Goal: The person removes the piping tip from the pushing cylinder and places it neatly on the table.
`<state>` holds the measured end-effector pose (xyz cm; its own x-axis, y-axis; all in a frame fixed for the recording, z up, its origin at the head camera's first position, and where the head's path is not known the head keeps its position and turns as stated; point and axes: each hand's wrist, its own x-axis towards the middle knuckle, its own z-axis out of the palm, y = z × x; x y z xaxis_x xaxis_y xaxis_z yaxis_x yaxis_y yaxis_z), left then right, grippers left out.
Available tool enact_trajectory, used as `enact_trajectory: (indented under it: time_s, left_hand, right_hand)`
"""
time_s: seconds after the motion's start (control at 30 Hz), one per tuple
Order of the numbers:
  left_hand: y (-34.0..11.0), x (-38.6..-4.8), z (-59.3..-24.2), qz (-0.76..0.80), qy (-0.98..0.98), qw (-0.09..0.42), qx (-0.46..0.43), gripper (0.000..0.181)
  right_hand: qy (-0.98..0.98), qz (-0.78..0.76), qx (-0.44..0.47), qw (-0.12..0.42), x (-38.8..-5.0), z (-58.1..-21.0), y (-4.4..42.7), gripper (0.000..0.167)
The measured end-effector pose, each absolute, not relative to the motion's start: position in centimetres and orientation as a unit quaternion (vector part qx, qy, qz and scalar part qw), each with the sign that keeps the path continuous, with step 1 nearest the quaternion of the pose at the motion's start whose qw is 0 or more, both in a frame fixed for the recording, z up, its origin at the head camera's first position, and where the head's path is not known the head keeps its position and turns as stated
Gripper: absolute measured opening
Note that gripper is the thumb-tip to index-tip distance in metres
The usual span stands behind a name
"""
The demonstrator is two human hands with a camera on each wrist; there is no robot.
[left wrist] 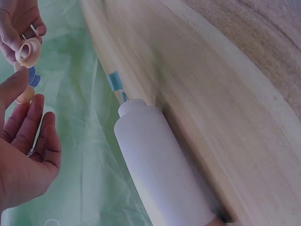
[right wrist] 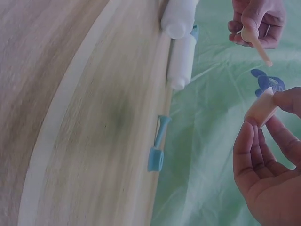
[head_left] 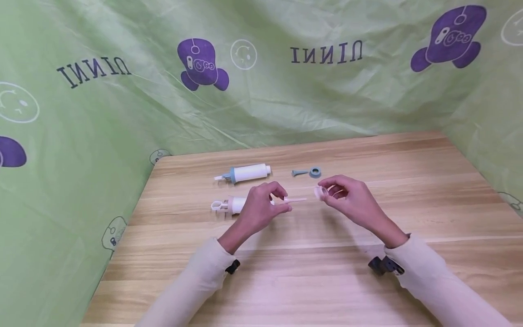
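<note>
My left hand (head_left: 257, 204) pinches a slim pink nozzle (head_left: 296, 200) by its wide end between thumb and fingers, and the thin tip points right. Opposite it, my right hand (head_left: 351, 197) holds a pink ring cap (head_left: 319, 193) between thumb and fingertips. In the right wrist view a short gap separates the nozzle (right wrist: 259, 49) from the ring cap (right wrist: 262, 109). Both parts are above the table. Partly hidden behind my left hand lies a white tube (head_left: 238, 205) with a pink collar and a looped plunger handle.
Farther back on the wooden table (head_left: 310, 272) lies a second white tube (head_left: 250, 172) with a blue collar. To its right are a blue nozzle (head_left: 300, 172) and a blue ring cap (head_left: 315, 172). A green printed curtain (head_left: 265, 113) surrounds the table's back and sides.
</note>
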<state>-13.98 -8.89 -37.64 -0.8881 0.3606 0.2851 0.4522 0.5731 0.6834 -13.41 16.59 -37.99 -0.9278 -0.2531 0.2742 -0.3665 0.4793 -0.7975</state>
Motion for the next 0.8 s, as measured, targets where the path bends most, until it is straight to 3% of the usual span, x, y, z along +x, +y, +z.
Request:
enact_trajectory:
  time_s: [0.8]
  left_hand:
    - [-5.8, -18.2, -38.2, -0.295, -0.932, -0.058, -0.204, 0.027]
  right_hand:
    - [-0.891, 0.419, 0.177, 0.0, -16.0, -39.9, 17.2, 0.023]
